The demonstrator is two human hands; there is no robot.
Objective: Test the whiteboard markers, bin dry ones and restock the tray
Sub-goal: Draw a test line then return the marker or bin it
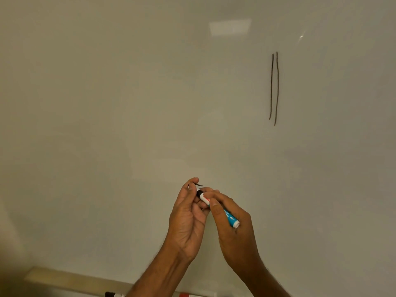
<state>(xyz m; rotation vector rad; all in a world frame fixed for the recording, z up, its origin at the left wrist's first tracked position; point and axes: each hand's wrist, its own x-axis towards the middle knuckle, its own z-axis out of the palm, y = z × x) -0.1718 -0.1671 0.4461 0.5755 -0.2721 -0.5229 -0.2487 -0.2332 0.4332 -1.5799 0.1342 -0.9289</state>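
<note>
A whiteboard marker with a white and blue barrel sits in my right hand, low in the middle of the view. Its black front end points up and left into my left hand. My left fingers close around that end, on what looks like the black cap; whether the cap is fully on I cannot tell. Two long dark vertical strokes stand on the whiteboard at the upper right. A short dark mark shows just above my left fingertips.
The whiteboard's tray runs along the bottom edge. On it lie a marker with a black cap and a marker with a red cap, both partly hidden by my forearms. A ceiling light reflects in the board.
</note>
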